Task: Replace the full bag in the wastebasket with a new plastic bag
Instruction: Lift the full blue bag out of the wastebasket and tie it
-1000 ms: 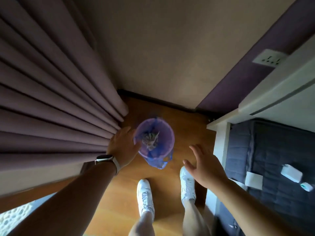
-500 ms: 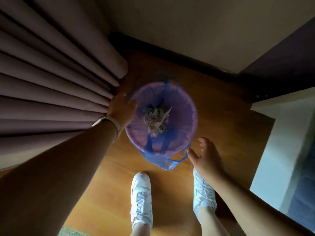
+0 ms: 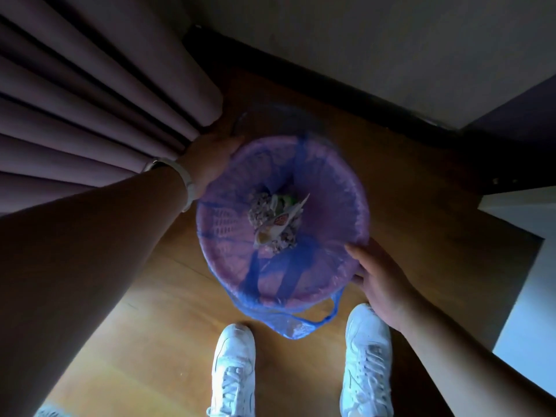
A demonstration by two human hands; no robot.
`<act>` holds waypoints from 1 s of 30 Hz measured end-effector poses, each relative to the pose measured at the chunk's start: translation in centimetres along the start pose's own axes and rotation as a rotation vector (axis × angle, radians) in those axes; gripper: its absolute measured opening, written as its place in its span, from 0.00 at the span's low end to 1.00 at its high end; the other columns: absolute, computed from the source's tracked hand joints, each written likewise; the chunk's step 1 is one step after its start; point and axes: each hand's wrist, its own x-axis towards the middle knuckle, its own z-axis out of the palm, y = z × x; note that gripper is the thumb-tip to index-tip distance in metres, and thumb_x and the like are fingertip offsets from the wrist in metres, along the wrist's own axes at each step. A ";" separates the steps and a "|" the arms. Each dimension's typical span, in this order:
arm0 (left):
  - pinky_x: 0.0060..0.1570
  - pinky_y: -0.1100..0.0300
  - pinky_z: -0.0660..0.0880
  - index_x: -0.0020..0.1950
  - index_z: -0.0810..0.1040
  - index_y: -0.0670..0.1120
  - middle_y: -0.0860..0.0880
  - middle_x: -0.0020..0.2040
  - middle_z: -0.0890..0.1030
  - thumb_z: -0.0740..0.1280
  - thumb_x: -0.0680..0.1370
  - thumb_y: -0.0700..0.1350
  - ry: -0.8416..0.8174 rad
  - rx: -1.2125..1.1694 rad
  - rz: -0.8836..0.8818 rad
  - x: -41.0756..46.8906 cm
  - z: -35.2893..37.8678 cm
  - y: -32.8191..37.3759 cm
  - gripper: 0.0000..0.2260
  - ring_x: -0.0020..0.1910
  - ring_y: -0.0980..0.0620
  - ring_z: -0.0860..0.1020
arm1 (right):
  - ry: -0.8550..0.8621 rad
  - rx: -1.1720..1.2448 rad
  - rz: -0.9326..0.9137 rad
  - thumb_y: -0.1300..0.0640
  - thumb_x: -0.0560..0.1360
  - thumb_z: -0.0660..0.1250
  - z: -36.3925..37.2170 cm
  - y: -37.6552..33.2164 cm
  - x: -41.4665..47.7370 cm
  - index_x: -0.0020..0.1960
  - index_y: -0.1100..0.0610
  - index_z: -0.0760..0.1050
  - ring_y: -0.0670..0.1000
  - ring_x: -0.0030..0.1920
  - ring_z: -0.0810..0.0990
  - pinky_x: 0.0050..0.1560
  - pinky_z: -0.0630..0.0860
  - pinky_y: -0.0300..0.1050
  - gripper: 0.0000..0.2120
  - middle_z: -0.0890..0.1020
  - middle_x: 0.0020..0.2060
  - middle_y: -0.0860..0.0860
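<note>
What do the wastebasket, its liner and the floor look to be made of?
Wastebasket: likely rigid pink-purple plastic; a moulded lattice of slots shows in the wall.
Liner bag: thin translucent blue plastic film, wrinkled, with loop handles hanging over the rim.
Floor: wood or wood-look laminate, smooth with a slight sheen.

Heavy mauve curtains (image 3: pixel 90 94) hang in deep vertical folds over the far left, their lower ends stopping just above a wooden floor (image 3: pixel 168 320) of warm orange-brown boards. A dark skirting board (image 3: pixel 301 70) runs along the foot of a plain beige wall (image 3: pixel 361 31) at the far side. At the far right corner a strip of purple wall (image 3: pixel 523 106) meets it. A white furniture edge (image 3: pixel 523 266) comes in from the right. Near the bottom, two white lace-up sneakers stand on the floor, the left shoe (image 3: pixel 233 368) and the right shoe (image 3: pixel 367 362) set apart, toes pointing away.
</note>
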 end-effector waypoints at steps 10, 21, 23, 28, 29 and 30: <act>0.40 0.48 0.70 0.40 0.77 0.46 0.41 0.35 0.77 0.62 0.75 0.47 0.275 0.232 0.392 -3.5 0.0 1.4 0.08 0.37 0.45 0.73 | -0.053 -0.172 0.045 0.38 0.64 0.72 -0.7 -0.9 -1.1 0.59 0.54 0.75 0.51 0.53 0.83 0.53 0.79 0.47 0.29 0.85 0.51 0.51; 0.29 0.58 0.68 0.31 0.73 0.40 0.46 0.24 0.71 0.62 0.69 0.58 -0.019 0.467 0.465 -11.6 -1.8 0.1 0.20 0.27 0.58 0.68 | -0.022 -0.169 0.153 0.37 0.68 0.70 0.3 -1.3 -0.9 0.55 0.59 0.80 0.60 0.51 0.84 0.54 0.78 0.53 0.28 0.86 0.48 0.59; 0.30 0.63 0.66 0.30 0.71 0.43 0.48 0.24 0.70 0.62 0.67 0.59 -0.033 0.532 0.448 -11.8 -2.3 -0.8 0.20 0.28 0.54 0.69 | 0.011 -0.232 0.164 0.30 0.64 0.69 0.2 -1.5 -1.2 0.53 0.61 0.80 0.60 0.47 0.84 0.54 0.78 0.55 0.35 0.85 0.46 0.62; 0.31 0.58 0.68 0.37 0.77 0.39 0.44 0.29 0.73 0.64 0.69 0.53 0.148 0.251 0.311 -12.3 -2.3 0.2 0.16 0.29 0.58 0.68 | 0.021 -0.272 0.221 0.35 0.66 0.72 -0.7 -1.3 -3.5 0.44 0.67 0.76 0.53 0.39 0.75 0.44 0.72 0.47 0.32 0.79 0.36 0.59; 0.30 0.59 0.67 0.38 0.77 0.38 0.44 0.30 0.73 0.64 0.69 0.51 0.146 0.177 0.300 -12.6 -2.0 0.9 0.15 0.29 0.58 0.68 | 0.000 -0.286 0.246 0.41 0.69 0.74 -0.8 -1.1 -4.3 0.44 0.66 0.76 0.53 0.40 0.75 0.45 0.73 0.46 0.26 0.79 0.38 0.58; 0.28 0.62 0.65 0.38 0.77 0.37 0.44 0.31 0.72 0.65 0.70 0.50 0.143 0.141 0.296 -13.0 -1.8 1.5 0.14 0.29 0.58 0.67 | -0.023 -0.295 0.281 0.49 0.71 0.74 -0.8 -0.8 -5.2 0.44 0.63 0.76 0.52 0.40 0.76 0.44 0.74 0.45 0.17 0.79 0.39 0.58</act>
